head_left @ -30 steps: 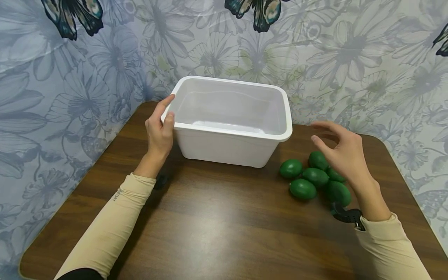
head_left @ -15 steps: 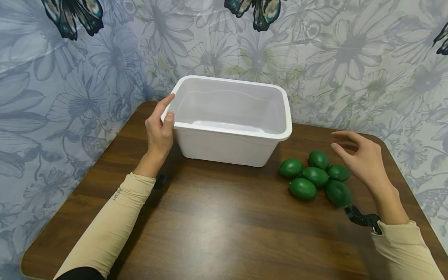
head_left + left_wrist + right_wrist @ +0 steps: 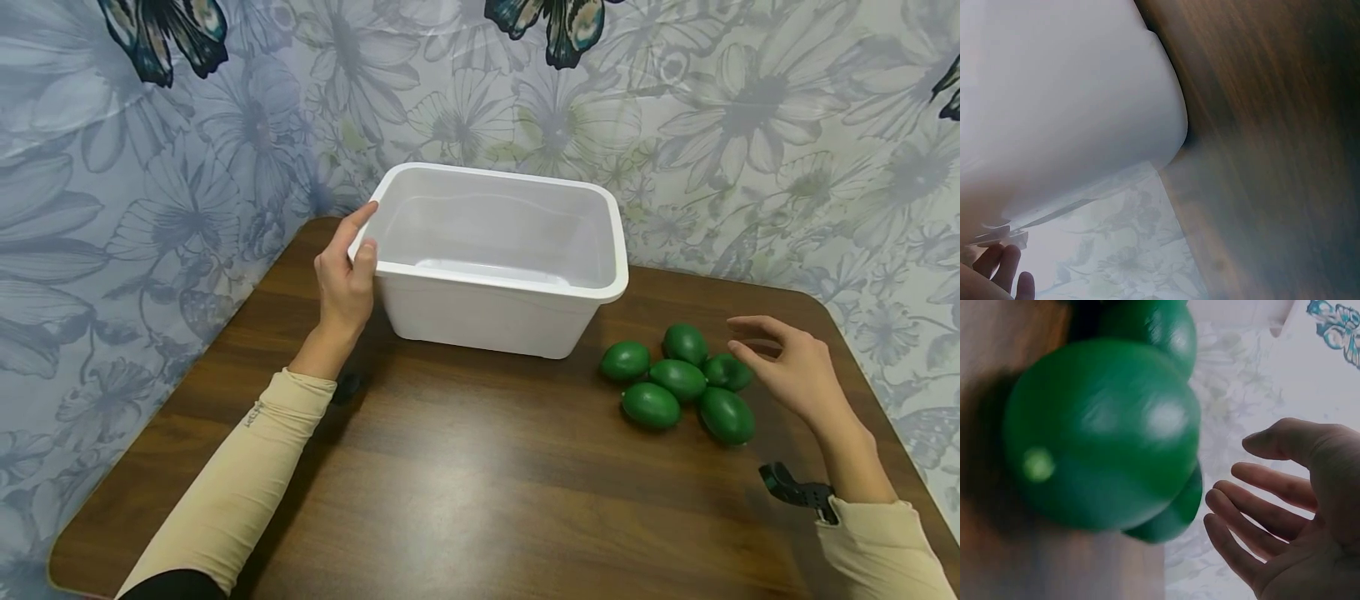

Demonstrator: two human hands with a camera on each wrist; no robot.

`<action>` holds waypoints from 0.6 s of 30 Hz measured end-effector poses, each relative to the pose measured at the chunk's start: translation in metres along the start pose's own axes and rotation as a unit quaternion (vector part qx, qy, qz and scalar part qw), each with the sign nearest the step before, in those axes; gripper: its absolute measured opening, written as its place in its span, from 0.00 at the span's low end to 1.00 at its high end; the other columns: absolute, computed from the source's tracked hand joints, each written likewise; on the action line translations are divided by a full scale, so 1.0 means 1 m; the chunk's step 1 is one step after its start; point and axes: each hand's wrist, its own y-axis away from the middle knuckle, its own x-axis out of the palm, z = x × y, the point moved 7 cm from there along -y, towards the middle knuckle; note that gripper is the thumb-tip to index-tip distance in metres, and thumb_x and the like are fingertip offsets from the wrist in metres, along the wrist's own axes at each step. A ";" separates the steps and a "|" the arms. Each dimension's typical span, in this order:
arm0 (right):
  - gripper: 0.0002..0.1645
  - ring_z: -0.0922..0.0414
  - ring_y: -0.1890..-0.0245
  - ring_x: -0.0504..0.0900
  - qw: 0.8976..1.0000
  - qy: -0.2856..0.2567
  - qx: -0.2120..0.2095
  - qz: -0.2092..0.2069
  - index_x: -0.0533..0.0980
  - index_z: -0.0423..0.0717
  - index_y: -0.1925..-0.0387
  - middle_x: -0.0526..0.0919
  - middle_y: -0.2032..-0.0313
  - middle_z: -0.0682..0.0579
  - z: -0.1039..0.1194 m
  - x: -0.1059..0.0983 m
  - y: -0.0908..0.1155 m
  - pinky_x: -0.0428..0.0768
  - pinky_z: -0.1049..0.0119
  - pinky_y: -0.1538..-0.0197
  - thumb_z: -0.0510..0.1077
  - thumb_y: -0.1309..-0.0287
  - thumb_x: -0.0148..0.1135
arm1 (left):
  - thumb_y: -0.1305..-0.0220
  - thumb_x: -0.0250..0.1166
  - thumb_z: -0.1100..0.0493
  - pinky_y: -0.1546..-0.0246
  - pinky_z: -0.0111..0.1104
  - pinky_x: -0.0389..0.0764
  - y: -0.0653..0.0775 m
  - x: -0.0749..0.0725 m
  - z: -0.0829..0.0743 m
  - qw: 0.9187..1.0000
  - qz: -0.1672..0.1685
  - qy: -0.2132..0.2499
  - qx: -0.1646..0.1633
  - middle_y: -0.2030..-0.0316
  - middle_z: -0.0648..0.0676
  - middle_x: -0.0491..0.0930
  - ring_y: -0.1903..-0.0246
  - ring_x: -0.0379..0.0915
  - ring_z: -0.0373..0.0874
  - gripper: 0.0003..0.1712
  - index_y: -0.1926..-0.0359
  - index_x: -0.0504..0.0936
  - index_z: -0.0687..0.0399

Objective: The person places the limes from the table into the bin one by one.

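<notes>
A white plastic tub (image 3: 480, 312) stands on the table, its inside bare. My left hand (image 3: 345, 279) grips its left rim, thumb over the near corner and index finger along the edge. In the left wrist view, fingertips (image 3: 1007, 265) show beneath the tub's rim. Several glossy, dark green oval fruits that look like avocados (image 3: 677, 380) lie in a cluster right of the tub. Just right of them hovers my right hand (image 3: 791, 367), fingers loosely bent and holding nothing. The right wrist view shows one green fruit (image 3: 1104, 434) up close, apart from the fingertips.
The brown wooden table (image 3: 450, 492) has rounded corners, and its back edge meets a wall with flowered covering (image 3: 465, 108). Butterfly decorations (image 3: 562, 29) hang on the wall. A black strap (image 3: 798, 492) is worn at the right wrist.
My right hand has moved right and then nearer to me, uncovering the rightmost fruits. My left hand and the tub have stayed in place.
</notes>
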 end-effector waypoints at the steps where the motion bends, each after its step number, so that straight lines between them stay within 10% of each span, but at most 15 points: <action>1: 0.25 0.90 0.55 0.69 1.000 0.001 0.001 0.007 0.79 0.42 0.34 0.85 0.43 0.33 -0.003 0.001 0.001 0.69 0.91 0.58 0.45 0.29 0.65 | 0.37 0.52 0.41 0.46 0.28 0.76 0.000 0.000 0.000 1.000 0.000 0.000 0.001 0.39 0.48 0.86 0.45 0.84 0.52 0.34 0.34 0.84 0.47; 8: 0.26 0.38 0.47 0.88 0.997 0.017 0.022 0.072 0.78 0.44 0.33 0.82 0.39 0.34 -0.022 0.010 0.010 0.83 0.72 0.59 0.48 0.28 0.64 | 0.37 0.52 0.40 0.45 0.31 0.77 -0.001 0.000 -0.001 1.000 0.000 0.000 0.004 0.39 0.49 0.86 0.45 0.84 0.52 0.35 0.34 0.84 0.47; 18: 0.30 0.26 0.40 0.79 0.989 -0.010 0.036 0.141 0.75 0.46 0.30 0.76 0.32 0.33 -0.027 0.018 0.017 0.81 0.37 0.48 0.52 0.27 0.63 | 0.36 0.52 0.40 0.45 0.35 0.78 0.000 -0.001 0.002 1.000 0.007 -0.017 -0.004 0.38 0.48 0.85 0.44 0.83 0.50 0.36 0.33 0.83 0.47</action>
